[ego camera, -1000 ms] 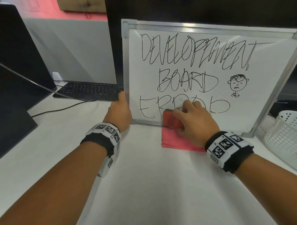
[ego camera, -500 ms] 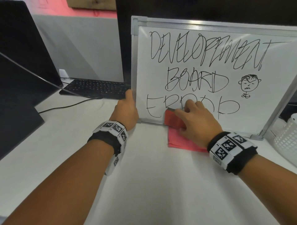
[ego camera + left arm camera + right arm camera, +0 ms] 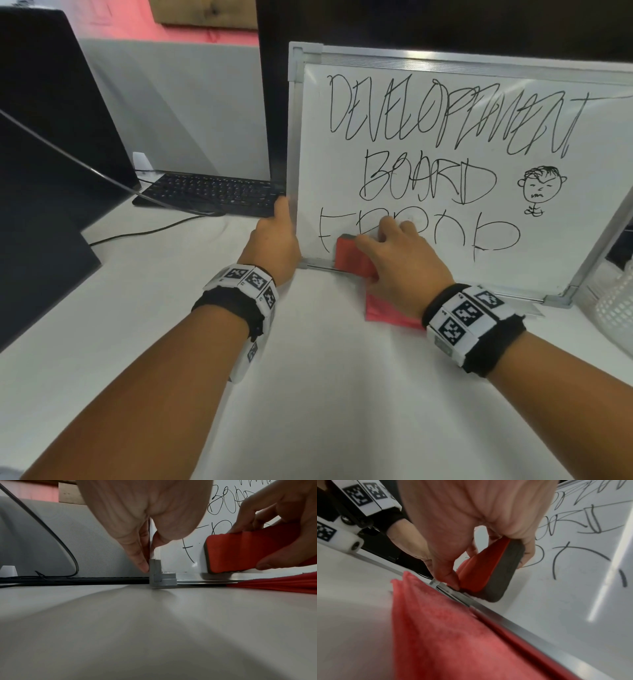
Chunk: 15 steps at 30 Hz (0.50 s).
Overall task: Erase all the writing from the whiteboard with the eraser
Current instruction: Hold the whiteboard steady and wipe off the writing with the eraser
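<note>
A whiteboard (image 3: 565, 260) with a silver frame stands upright on the desk, covered in black writing and a small doodled face. My right hand (image 3: 394, 260) grips a red eraser (image 3: 352, 255) with a dark felt face (image 3: 503, 577), pressed flat on the board's lower left over the bottom word. In the left wrist view the eraser (image 3: 247, 550) sits just above the bottom rail. My left hand (image 3: 274, 243) pinches the board's left frame (image 3: 155, 555) near the bottom corner, thumb in front and fingers behind.
A folded red cloth (image 3: 383, 308) lies on the white desk below the board's rail. A black keyboard (image 3: 212, 193) and a cable lie left of the board, with dark monitors (image 3: 51, 120) at far left. A white perforated basket (image 3: 613, 308) stands at the right edge.
My right hand has slid the eraser left along the bottom word, whose letters there look partly wiped. The left hand keeps its hold on the frame; the head view shifted.
</note>
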Available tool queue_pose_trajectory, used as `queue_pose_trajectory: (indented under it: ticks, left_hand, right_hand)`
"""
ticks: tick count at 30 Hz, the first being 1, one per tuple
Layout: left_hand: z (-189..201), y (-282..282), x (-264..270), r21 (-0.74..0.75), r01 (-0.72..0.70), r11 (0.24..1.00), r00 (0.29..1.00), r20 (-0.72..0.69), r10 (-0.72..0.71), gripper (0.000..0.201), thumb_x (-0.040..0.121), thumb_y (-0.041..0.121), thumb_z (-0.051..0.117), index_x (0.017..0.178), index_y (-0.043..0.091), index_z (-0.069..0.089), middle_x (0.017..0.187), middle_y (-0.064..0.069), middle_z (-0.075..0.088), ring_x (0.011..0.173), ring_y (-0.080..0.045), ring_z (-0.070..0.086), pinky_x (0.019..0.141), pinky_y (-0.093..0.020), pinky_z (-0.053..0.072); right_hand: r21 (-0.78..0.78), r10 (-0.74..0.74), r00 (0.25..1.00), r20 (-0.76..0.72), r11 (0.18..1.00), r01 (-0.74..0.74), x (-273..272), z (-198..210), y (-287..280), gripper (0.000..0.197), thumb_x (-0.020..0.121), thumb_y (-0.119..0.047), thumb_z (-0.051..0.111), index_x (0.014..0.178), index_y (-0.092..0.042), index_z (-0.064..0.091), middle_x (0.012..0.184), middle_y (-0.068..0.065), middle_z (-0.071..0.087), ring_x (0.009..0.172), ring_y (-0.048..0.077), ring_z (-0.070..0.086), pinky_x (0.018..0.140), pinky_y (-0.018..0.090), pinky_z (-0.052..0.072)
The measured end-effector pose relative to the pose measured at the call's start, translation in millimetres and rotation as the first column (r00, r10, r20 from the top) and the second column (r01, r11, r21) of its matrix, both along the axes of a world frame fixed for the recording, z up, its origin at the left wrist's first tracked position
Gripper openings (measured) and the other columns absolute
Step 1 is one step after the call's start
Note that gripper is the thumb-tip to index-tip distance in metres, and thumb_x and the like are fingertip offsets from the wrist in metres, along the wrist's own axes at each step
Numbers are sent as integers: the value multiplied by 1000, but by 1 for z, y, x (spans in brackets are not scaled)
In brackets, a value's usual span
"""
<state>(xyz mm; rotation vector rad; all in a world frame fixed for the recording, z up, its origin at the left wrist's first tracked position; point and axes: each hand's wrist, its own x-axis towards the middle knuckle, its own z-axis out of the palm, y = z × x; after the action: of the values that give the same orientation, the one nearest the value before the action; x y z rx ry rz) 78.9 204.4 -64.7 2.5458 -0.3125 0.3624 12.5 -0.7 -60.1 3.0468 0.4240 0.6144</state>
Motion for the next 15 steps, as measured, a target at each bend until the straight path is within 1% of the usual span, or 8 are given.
queue_pose_trajectory:
  ticks: [2,4,6,8,10,12,15]
  left_hand:
    - [0,1,-1,6,0,1000,1000,3,-1,54,96,3,45,145,11,25,94,-22,59,78,-39,60,68,-47,52]
    - [0,1,-1,12,-6,1000,1000,-2,6,53,96,3,45,145,11,25,94,-22,59,79,-39,61,70,-49,54]
    - [0,0,0,6,-9,1000,1000,-9,9,53,96,4,45,145,11,25,94,-22,59,79,-39,61,73,-52,55]
    - [0,1,0,7,-14,1000,1000,-10,15,52,96,5,45,145,11,25,94,-22,59,80,-40,61,72,-50,54]
    - [0,1,0,13,-21,1000,1000,-8,21,54,97,6,45,146,13,25,95,-22,59,81,-40,61,72,-48,53]
    - [0,2,0,10,-18,1000,1000,-11,19,56,97,7,45,148,14,24,95,-22,60,82,-40,62,73,-49,54]
    - [0,4,0,18,-7,1000,1000,-12,8,58,97,5,45,149,13,23,95,-21,59,80,-39,62,73,-49,54]
  right_hand:
    - [8,-10,1000,4,1000,10,-3,1,-2,68,62,-17,79,113,-32,38,95,9,47,82,33,47,59,35,38]
    - [3,-18,1000,-21,1000,18,-1,3,5,68,61,-16,79,113,-32,39,98,10,47,85,34,47,62,36,37]
    - [-22,-28,998,-52,999,27,4,6,17,64,65,-19,79,119,-29,46,105,12,47,91,35,47,66,37,36]
    - [-26,-33,996,-86,999,31,8,9,30,61,70,-24,79,125,-23,53,112,13,46,98,37,47,70,40,37]
    - [-31,-43,992,-118,999,39,7,12,38,63,73,-26,79,131,-22,52,116,14,45,102,38,46,75,43,41]
    - [-28,-56,990,-128,998,53,5,13,38,64,76,-24,76,134,-24,50,118,13,44,104,37,45,77,43,43]
    - [-3,-89,986,-143,996,90,0,12,27,60,76,-19,72,130,-27,49,116,10,42,100,35,44,73,38,40]
